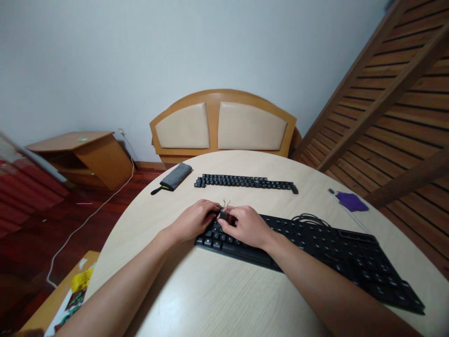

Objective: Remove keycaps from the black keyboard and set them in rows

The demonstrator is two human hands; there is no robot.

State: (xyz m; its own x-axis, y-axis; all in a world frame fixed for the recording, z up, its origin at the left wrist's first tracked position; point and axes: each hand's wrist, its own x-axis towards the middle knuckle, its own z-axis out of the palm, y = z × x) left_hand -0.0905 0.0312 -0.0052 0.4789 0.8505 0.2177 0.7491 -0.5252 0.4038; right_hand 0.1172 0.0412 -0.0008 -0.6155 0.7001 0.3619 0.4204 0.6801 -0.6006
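- Keyboard [308, 236]: on the round table [224, 295] right in front of me, left part under both hands.
- Progress, my read: well along. Loose keycaps [231, 181] lie beyond the board in tight, roughly level rows, apparently in layout order.
- Middle and right of the deck look mostly bare, pale spots where caps would sit. My right forearm [301, 262] blocks part of that, so can't clear every position.
- Left over: seated keycaps [207, 242] along the near left corner, more partly behind my fingers. No exact count.
- Orientation: front edge, bottom key row, faces me; rear edge faces away, coiled cable [310, 219] just behind it.
- Long axis: left to right, skewed. Right end sits closer to me, left end farther off.
- Right hand [248, 225]: thumb and fingers pinching what looks like a wire keycap puller [223, 213] over the left part, wire prongs pointing up and away.
- Left hand [194, 217]: fingertips bunched right beside the prongs. Can't tell if they're pinching a cap; too small and dark.
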